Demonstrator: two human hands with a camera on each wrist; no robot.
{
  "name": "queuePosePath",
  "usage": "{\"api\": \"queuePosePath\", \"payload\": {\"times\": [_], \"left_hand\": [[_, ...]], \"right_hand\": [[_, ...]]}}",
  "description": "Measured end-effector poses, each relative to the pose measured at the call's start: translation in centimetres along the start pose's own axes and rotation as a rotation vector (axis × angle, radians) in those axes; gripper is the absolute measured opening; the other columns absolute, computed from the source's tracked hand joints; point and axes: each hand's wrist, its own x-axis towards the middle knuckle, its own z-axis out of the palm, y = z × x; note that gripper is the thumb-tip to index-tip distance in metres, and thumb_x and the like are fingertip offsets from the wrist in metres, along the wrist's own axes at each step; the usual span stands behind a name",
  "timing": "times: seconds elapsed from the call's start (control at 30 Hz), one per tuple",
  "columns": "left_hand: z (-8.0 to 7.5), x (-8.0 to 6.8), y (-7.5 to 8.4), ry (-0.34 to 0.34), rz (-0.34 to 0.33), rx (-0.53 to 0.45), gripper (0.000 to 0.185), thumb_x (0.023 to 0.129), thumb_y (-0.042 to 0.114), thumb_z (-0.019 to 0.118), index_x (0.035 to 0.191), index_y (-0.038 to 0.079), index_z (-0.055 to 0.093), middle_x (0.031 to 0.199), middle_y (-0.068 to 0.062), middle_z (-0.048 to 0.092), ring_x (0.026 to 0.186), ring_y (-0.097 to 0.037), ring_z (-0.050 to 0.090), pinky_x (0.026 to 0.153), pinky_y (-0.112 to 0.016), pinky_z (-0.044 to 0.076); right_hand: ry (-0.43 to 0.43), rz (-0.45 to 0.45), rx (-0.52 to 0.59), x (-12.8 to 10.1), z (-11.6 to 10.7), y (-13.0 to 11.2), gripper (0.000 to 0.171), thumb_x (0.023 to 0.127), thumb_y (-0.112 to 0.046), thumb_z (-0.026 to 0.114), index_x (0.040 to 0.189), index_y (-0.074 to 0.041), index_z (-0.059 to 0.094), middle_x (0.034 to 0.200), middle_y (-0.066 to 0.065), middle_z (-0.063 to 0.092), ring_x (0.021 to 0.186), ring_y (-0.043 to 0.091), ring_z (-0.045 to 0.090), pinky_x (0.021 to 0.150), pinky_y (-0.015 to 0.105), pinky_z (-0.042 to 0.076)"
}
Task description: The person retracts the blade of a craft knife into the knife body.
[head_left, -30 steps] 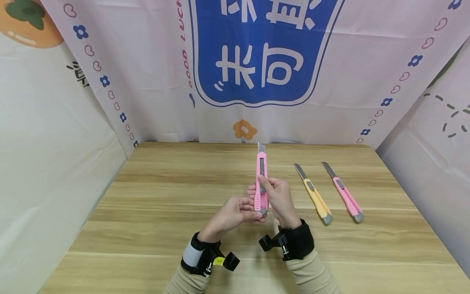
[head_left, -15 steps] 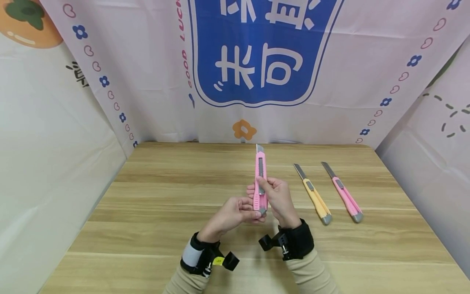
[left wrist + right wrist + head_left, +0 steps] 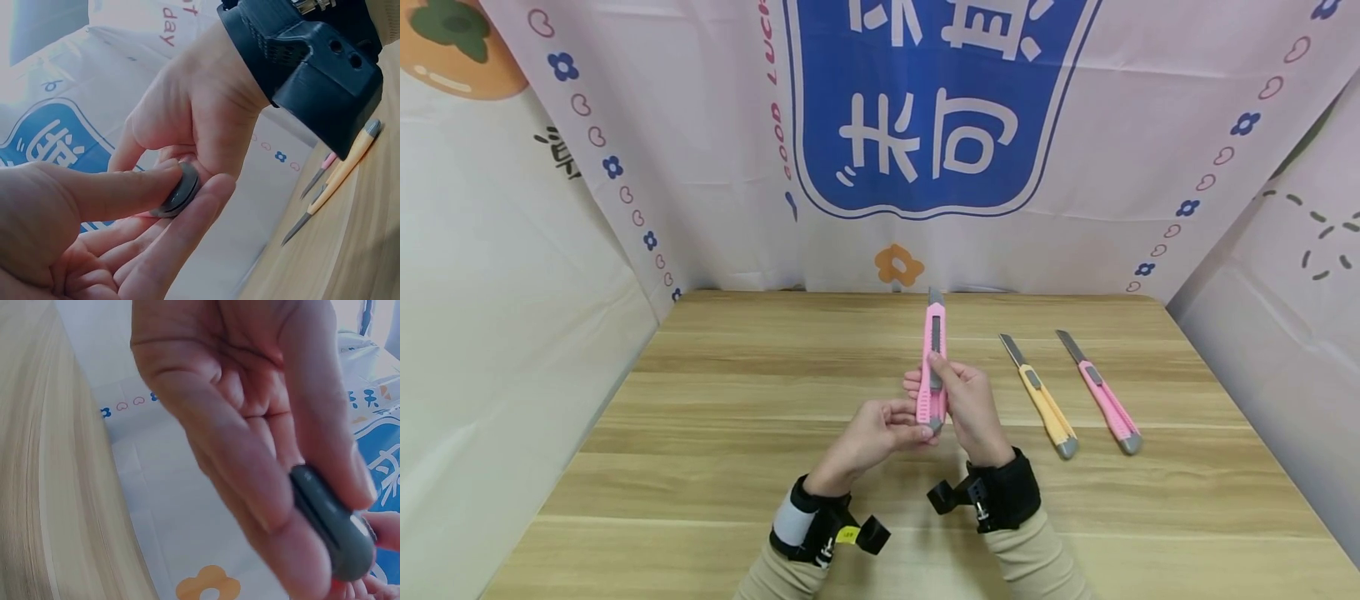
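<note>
A pink utility knife [image 3: 934, 317] is held up over the middle of the table, its short length of blade pointing away. My right hand [image 3: 976, 410] grips the body from the right, thumb on the grey slider. From the left, my left hand [image 3: 871, 435] pinches the grey end cap [image 3: 179, 192] between thumb and fingers. Seen end-on in the right wrist view, that cap [image 3: 334, 525] hides most of the knife. To the right lie a yellow utility knife [image 3: 1049, 407] and a second pink utility knife [image 3: 1108, 402], both with long blades out.
The wooden table [image 3: 715, 467] runs back to a white printed cloth [image 3: 722, 217]. Cloth walls [image 3: 497, 350] also stand at both sides. A black wrist strap with a camera [image 3: 827, 521] is on each forearm.
The held pink knife has risen slightly and tilted, so its blade looks darker and its tip sits a little farther up. Both hands keep their hold; the other knives have not moved.
</note>
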Motion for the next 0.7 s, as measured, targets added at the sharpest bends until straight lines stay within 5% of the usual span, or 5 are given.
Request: {"api": "queuePosePath", "payload": {"times": [0.2,0.7], "left_hand": [[0.14,0.21,-0.23,0.039,-0.010,-0.034,0.030,0.088,0.002,0.066,0.116,-0.009,0.062,0.111,-0.024,0.070,0.089,-0.012,0.073,0.096,-0.043,0.057],[0.24,0.23,-0.25,-0.029,0.005,-0.061,0.031,0.089,0.004,0.065,0.115,-0.011,0.060,0.108,-0.027,0.070,0.087,-0.012,0.073,0.094,-0.044,0.058]], "right_hand": [[0.029,0.010,-0.038,0.10,0.07,0.08,0.042,0.097,-0.033,0.057,0.117,0.003,0.064,0.076,-0.004,0.076,0.074,0.008,0.074,0.077,0.023,0.062],[-0.022,-0.120,-0.064,-0.20,-0.25,-0.18,0.042,0.098,-0.022,0.057,0.112,0.018,0.059,0.066,-0.010,0.073,0.065,0.006,0.072,0.066,0.022,0.063]]}}
